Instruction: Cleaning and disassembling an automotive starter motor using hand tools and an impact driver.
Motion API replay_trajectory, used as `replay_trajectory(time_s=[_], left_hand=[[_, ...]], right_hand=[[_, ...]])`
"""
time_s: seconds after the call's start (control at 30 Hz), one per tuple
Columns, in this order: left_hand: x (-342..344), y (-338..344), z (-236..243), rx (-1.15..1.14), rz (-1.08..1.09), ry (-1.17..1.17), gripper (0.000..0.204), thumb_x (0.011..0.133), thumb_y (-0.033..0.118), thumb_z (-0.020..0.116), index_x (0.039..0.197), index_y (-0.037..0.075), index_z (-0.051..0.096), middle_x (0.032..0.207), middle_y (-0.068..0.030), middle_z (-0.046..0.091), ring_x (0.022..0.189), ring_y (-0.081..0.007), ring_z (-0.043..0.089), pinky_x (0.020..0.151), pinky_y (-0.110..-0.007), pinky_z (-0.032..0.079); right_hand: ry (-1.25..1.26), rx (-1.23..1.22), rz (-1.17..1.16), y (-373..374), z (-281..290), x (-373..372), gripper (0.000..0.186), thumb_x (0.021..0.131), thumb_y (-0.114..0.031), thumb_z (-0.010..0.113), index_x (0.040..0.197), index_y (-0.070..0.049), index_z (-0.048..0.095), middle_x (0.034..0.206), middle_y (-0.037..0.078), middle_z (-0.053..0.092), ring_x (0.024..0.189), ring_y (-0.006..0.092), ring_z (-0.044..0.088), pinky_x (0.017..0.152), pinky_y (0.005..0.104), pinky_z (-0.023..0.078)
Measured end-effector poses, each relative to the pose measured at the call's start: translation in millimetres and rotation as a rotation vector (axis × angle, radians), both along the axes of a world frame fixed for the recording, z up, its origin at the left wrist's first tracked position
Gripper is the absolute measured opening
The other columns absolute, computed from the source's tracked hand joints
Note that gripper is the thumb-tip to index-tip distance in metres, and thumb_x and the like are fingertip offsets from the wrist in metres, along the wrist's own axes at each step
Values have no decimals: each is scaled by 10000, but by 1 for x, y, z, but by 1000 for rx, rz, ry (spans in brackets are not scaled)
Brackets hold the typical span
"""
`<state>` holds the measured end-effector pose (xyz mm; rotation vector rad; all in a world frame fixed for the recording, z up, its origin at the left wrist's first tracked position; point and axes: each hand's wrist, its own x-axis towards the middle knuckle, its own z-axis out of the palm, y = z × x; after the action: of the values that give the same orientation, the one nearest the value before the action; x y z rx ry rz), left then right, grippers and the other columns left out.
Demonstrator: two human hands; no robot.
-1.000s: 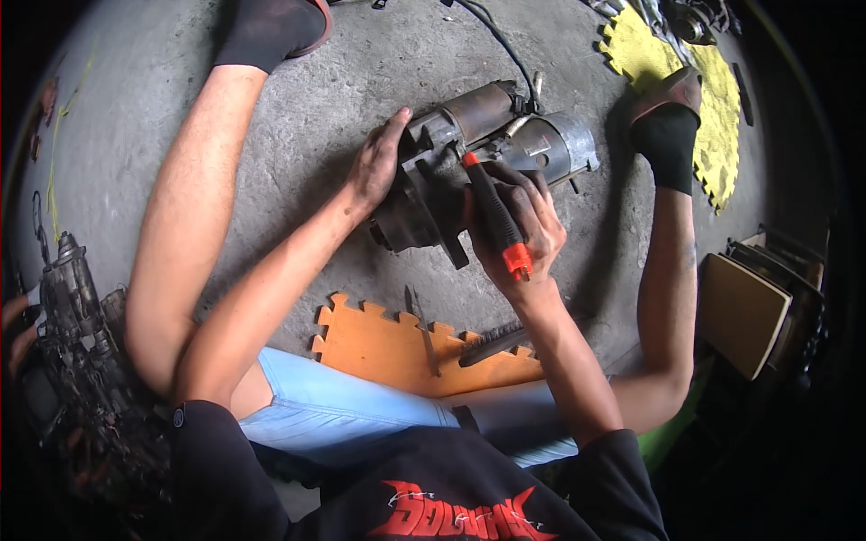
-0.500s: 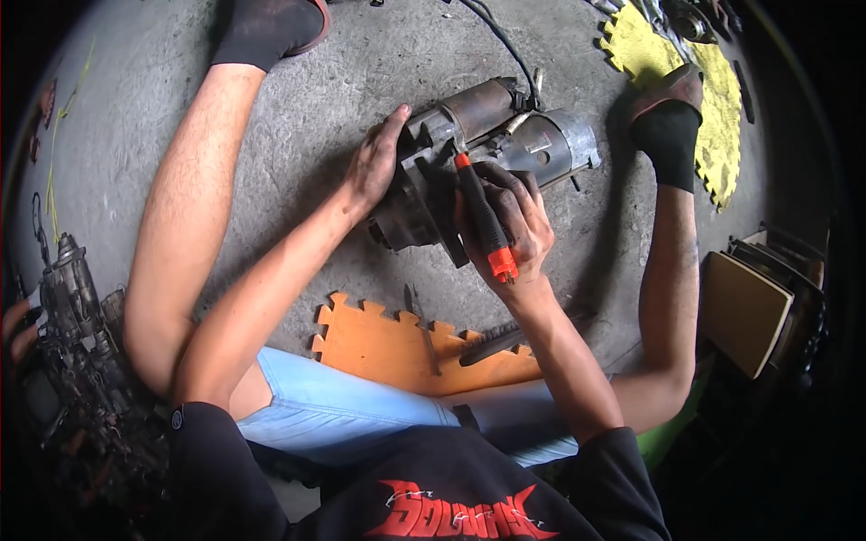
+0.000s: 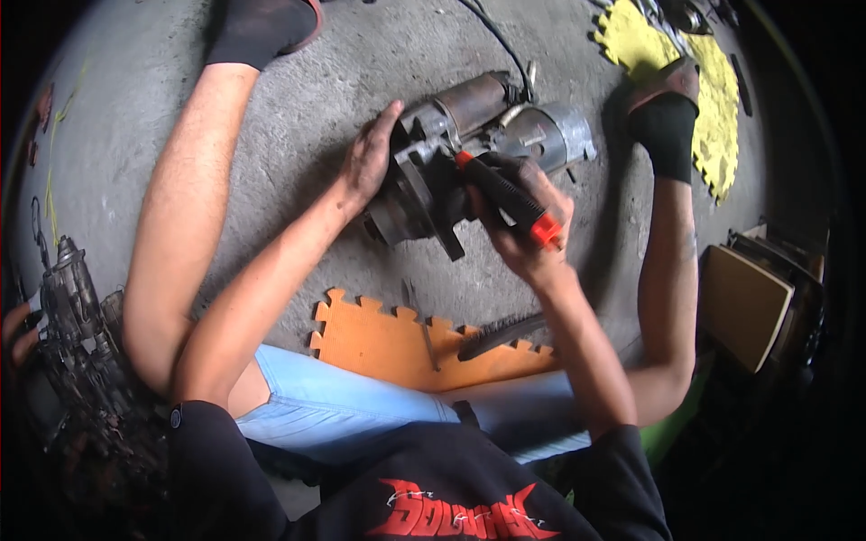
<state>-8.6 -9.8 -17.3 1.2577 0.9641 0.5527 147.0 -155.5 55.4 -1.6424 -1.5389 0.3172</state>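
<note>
A grimy metal starter motor [image 3: 492, 135] lies on the concrete floor between my legs. My left hand [image 3: 368, 160] rests flat against its near left end, fingers spread on the housing. My right hand [image 3: 523, 225] is wrapped around a screwdriver [image 3: 505, 197] with a black handle and red-orange ends. The tool's tip points into the motor's middle, where the shaft is hidden by the housing and my fingers.
An orange foam mat [image 3: 397, 338] lies under my knees with a dark brush [image 3: 501, 334] and a thin metal tool [image 3: 422, 325] on it. A yellow foam mat [image 3: 704, 81] sits far right by my foot. A dark engine part [image 3: 77, 361] stands at left, a tan box [image 3: 744, 307] at right.
My right hand has shifted the screwdriver slightly up and left, closer into the motor body. My left hand has stayed on the housing.
</note>
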Motion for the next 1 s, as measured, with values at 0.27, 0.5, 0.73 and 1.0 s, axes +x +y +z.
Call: replay_trajectory(time_s=[0.27,0.5,0.73,1.0], left_hand=[[-8,5,-3,88,-38,13,699,994,526,363,1384,-46,463,1453,-229,449,1366,-289,406,1136,-321,280],[-4,-1,0,103,-35,-36,768,983,573,379,1399,-70,430,1476,-242,411,1400,-309,359,1150,-326,266],[-6,-1,13,13,-25,63,769,992,557,374,1388,-101,420,1460,-260,421,1387,-317,372,1149,-340,264],[-3,-3,17,-16,22,58,732,994,521,411,1364,-110,447,1448,-269,432,1379,-327,382,1142,-338,274]], right_hand=[[142,-754,519,-69,56,45,342,795,-65,724,1108,-4,601,920,161,665,837,311,682,744,391,555],[-783,-693,93,-128,-9,-50,371,890,-109,503,1232,23,555,1158,231,570,1142,393,539,879,467,518],[-360,-1213,300,-111,-8,-136,271,869,-136,533,1077,30,585,1056,189,616,995,327,634,734,442,580],[-254,-920,239,-114,-23,-131,228,862,-135,555,1032,16,570,963,167,618,896,302,655,690,410,572]])
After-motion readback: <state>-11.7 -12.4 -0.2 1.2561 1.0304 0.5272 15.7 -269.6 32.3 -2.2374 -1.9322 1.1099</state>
